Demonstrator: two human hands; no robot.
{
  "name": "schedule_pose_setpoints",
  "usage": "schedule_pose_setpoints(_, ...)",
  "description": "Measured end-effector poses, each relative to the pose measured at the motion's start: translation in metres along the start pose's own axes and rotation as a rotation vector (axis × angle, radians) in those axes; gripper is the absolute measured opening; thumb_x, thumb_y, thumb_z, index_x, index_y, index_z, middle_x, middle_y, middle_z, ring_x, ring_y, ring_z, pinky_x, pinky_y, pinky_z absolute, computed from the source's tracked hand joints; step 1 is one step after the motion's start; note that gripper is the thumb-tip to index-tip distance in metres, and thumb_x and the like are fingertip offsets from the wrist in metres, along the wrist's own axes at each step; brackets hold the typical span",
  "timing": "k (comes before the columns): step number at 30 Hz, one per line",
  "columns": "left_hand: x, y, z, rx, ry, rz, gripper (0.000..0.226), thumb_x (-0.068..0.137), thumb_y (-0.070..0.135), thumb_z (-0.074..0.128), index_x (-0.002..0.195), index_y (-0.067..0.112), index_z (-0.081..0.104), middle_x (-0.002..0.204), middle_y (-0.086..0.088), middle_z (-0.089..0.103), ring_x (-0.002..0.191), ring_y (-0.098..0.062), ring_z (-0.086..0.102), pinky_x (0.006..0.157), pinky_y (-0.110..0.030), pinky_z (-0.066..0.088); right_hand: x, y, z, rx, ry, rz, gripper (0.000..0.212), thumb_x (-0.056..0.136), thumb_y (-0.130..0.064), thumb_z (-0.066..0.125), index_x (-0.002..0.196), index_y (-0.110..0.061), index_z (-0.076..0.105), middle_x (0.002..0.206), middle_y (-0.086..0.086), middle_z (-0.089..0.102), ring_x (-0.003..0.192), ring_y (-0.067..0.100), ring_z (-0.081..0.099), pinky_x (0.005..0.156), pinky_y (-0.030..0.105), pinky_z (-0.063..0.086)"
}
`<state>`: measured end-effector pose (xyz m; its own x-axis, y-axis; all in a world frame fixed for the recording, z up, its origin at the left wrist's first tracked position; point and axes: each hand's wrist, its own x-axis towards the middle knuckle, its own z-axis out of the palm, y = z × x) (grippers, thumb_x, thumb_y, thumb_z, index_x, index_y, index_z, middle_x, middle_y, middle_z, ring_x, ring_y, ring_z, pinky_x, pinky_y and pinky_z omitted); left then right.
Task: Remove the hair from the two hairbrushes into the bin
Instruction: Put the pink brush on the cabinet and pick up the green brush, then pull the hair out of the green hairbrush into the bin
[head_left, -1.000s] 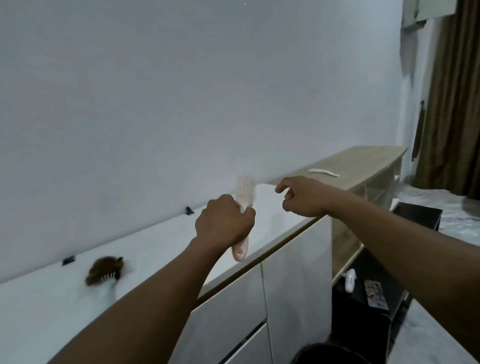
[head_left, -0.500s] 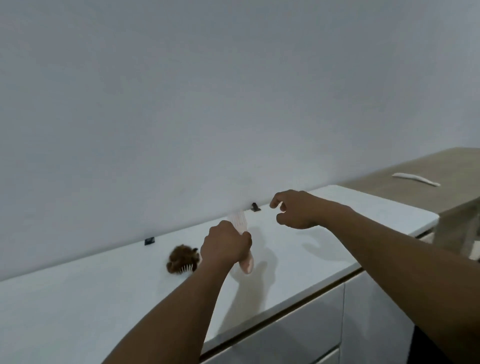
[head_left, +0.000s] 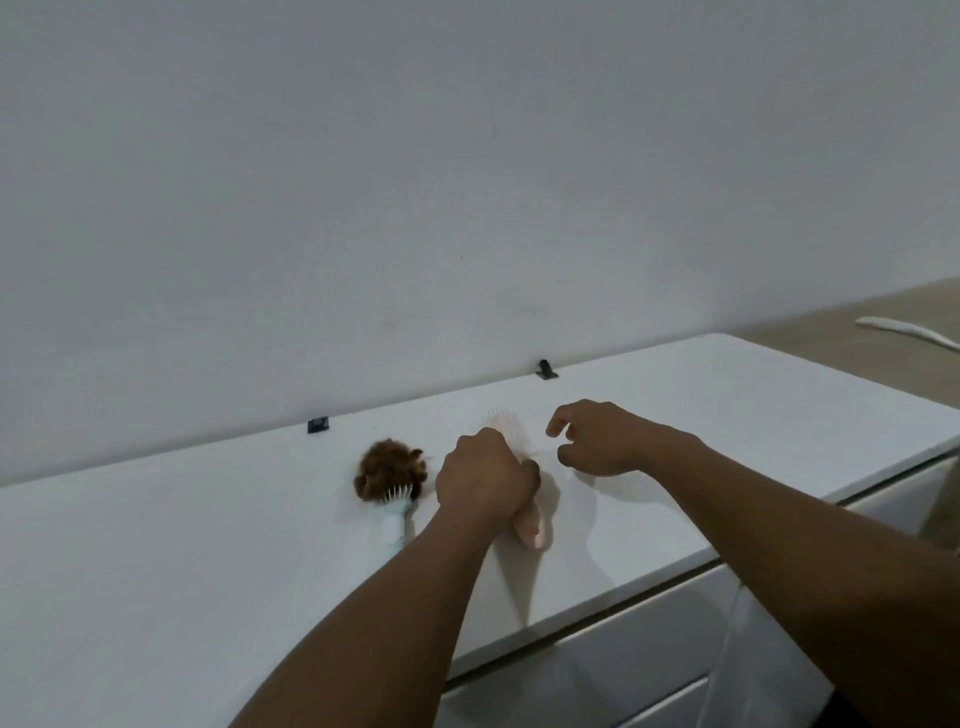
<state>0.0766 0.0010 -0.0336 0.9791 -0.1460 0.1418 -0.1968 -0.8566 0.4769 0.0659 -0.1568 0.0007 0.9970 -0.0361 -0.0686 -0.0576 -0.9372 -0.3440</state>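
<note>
Left hand (head_left: 485, 480) is gripping the pink hairbrush (head_left: 530, 522) around the middle of its handle in a closed fist, handle end poking out below the fist, bristle head (head_left: 500, 420) showing above it, low over the white countertop (head_left: 208, 571); can't tell whether it is touching down. Pink bristles are looking clean from here, though the head is pale and partly hidden. Right hand (head_left: 602, 441) is hovering just beside the pink head, fingers loosely curled and apart, holding nothing. The teal-white hairbrush (head_left: 395, 512) is lying on the countertop just left of the left hand, its head buried under a brown hair clump (head_left: 389, 467). Bin is not in view. Handling call: both brushes are looking like light, rigid plastic, so a handle grip is working fine and giving leverage. The clump is soft, springy, tangled in the bristles; likely best pinched at its edge close to the bristle base and peeled up as one mat, not plucked from the top, where strands would tear loose and scatter.
</note>
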Motion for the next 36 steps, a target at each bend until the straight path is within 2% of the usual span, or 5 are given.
schedule_pose_setpoints(6, -0.008, -0.006, -0.022, 0.008, 0.017, -0.012, 0.039, 0.086, 0.048, 0.054, 0.098, 0.011, 0.055, 0.103, -0.009, 0.070, 0.092, -0.032, 0.070, 0.073, -0.034, 0.054, -0.018, -0.004, -0.013, -0.008, 0.011, 0.026, 0.041, 0.090, -0.024, 0.055, 0.132, -0.024, 0.057, 0.138, 0.003, 0.054, 0.102, 0.019, 0.055, 0.087, 0.028, 0.046)
schedule_pose_setpoints(12, -0.034, -0.024, -0.064, 0.189, 0.146, -0.067, 0.044, 0.091, 0.049, 0.052, 0.115, 0.013, 0.059, 0.120, -0.009, 0.064, 0.110, -0.034, 0.063, 0.078, -0.034, 0.043, -0.048, -0.031, -0.035, -0.023, 0.033, -0.010, 0.042, 0.091, -0.025, 0.056, 0.133, -0.024, 0.057, 0.141, 0.003, 0.053, 0.104, 0.019, 0.054, 0.089, 0.027, 0.042)
schedule_pose_setpoints(19, -0.066, -0.070, -0.076, 0.178, 0.059, -0.140, 0.053, 0.078, 0.057, 0.062, 0.122, 0.027, 0.063, 0.121, 0.000, 0.066, 0.111, -0.026, 0.065, 0.077, -0.031, 0.044, -0.073, -0.082, -0.029, -0.041, 0.035, -0.108, 0.042, 0.091, -0.025, 0.056, 0.133, -0.023, 0.057, 0.136, 0.002, 0.055, 0.116, 0.021, 0.052, 0.102, 0.033, 0.045)
schedule_pose_setpoints(24, -0.079, -0.082, -0.064, 0.194, -0.011, -0.202, 0.047, 0.086, 0.048, 0.060, 0.121, 0.016, 0.060, 0.119, -0.005, 0.062, 0.110, -0.027, 0.063, 0.078, -0.033, 0.047, -0.077, -0.100, -0.014, -0.056, 0.001, -0.137, 0.042, 0.088, -0.028, 0.057, 0.130, -0.025, 0.058, 0.134, 0.002, 0.057, 0.103, 0.019, 0.055, 0.095, 0.032, 0.048)
schedule_pose_setpoints(36, -0.087, -0.062, -0.081, -0.019, 0.163, -0.101, 0.030, 0.084, 0.038, 0.060, 0.100, 0.015, 0.052, 0.103, -0.007, 0.061, 0.098, -0.030, 0.064, 0.072, -0.031, 0.045, -0.095, -0.091, -0.031, -0.043, 0.047, -0.085, 0.040, 0.089, -0.026, 0.058, 0.128, -0.024, 0.060, 0.130, 0.003, 0.058, 0.102, 0.018, 0.056, 0.094, 0.032, 0.049)
